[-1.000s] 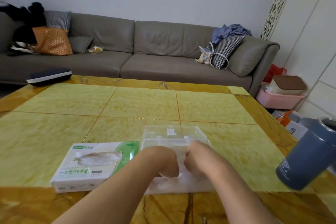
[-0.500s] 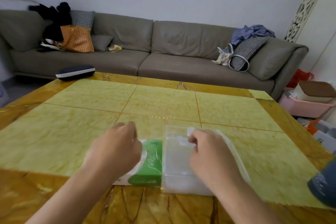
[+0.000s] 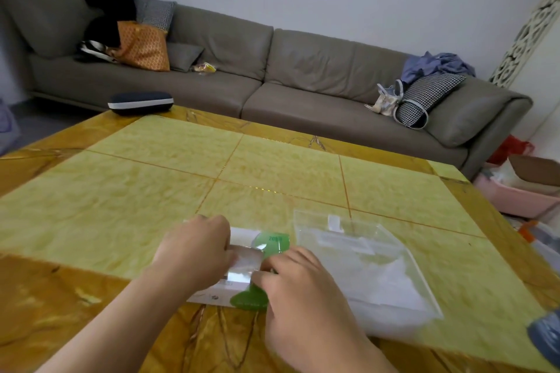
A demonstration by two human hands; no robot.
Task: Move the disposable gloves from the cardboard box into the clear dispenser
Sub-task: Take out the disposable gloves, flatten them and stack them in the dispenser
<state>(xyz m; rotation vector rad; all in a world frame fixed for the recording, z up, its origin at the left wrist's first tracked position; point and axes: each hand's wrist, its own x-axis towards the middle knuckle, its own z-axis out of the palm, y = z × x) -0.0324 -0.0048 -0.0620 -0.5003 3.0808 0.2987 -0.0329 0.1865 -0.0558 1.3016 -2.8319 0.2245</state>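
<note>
You are early in the job as far as can be judged: the white-and-green cardboard glove box (image 3: 242,269) lies flat at the near edge of the yellow marble-patterned table (image 3: 127,191), and the thin translucent gloves (image 3: 244,263) show only at its top opening. The clear plastic dispenser (image 3: 363,263) sits just right of it; some whitish film seems to lie inside, though blur makes that uncertain. Your left hand (image 3: 194,251) rests over the box's left part, fingers curled down onto it. Your right hand (image 3: 300,288) reaches in from the near right, fingertips (image 3: 260,274) at the opening; whether they pinch the film you cannot tell.
</note>
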